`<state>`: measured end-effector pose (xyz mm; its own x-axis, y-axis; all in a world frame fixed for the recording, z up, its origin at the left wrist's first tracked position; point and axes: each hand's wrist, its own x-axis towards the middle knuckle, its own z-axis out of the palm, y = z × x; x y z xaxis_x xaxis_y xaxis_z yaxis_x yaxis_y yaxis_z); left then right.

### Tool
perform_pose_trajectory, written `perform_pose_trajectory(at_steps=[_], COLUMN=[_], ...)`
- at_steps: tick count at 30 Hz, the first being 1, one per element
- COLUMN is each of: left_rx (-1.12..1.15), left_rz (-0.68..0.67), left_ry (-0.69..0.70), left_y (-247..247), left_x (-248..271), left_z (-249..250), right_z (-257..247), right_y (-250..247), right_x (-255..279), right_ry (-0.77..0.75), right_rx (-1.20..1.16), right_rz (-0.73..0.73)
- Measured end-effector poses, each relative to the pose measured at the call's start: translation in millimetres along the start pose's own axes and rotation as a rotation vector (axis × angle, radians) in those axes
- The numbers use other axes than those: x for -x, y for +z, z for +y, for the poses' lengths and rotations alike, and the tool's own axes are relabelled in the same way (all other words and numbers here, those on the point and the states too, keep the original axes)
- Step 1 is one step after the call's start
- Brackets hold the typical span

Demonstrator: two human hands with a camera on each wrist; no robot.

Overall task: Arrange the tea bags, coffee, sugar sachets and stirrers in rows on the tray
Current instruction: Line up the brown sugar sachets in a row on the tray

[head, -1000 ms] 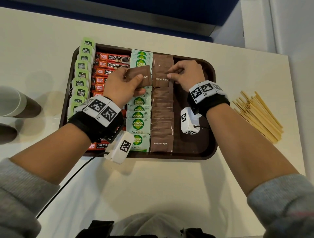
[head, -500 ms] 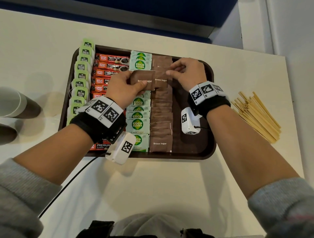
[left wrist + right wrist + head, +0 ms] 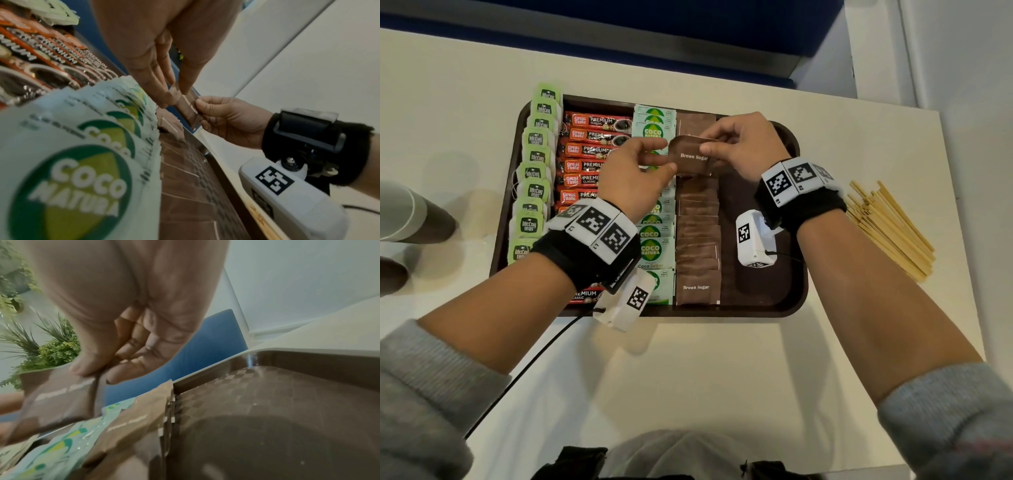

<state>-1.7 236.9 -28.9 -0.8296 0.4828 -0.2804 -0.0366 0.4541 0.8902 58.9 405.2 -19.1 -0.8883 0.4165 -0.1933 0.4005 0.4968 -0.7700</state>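
Pinched from both ends above the far part of the tray (image 3: pixel 796 274): one brown sugar sachet (image 3: pixel 690 161), long axis running left to right. Left hand (image 3: pixel 635 178) gripping its left edge, right hand (image 3: pixel 743 147) its right edge. Directly beneath, the brown sugar row (image 3: pixel 697 240); likely next, straight down. Stirrers (image 3: pixel 890 229) right of the tray on the tabletop (image 3: pixel 688 370).

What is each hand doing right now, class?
Left hand: pinching the left end of a brown sugar sachet.
Right hand: pinching the right end of the same sachet.
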Motion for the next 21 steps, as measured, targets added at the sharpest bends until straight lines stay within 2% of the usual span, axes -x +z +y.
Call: perform_pose_trajectory(at_steps=[5, 12, 16, 21], left_rx=[-0.251, -0.692, -0.845, -0.911], left_rz=[0.012, -0.095, -0.172, -0.233], left_ry=[0.112, 0.112, 0.141, 0.164], left_y=[-5, 4, 11, 17], left_x=[2, 12, 14, 13], left_z=[2, 11, 10, 12], right_z=[11, 15, 18, 19], right_y=[3, 11, 10, 7], right_x=[-3, -1, 0, 2], right_ry=[0.041, 0.056, 0.068, 0.079], right_rx=[0.143, 0.205, 0.213, 0.223], right_rz=[0.018, 0.014, 0.050, 0.054])
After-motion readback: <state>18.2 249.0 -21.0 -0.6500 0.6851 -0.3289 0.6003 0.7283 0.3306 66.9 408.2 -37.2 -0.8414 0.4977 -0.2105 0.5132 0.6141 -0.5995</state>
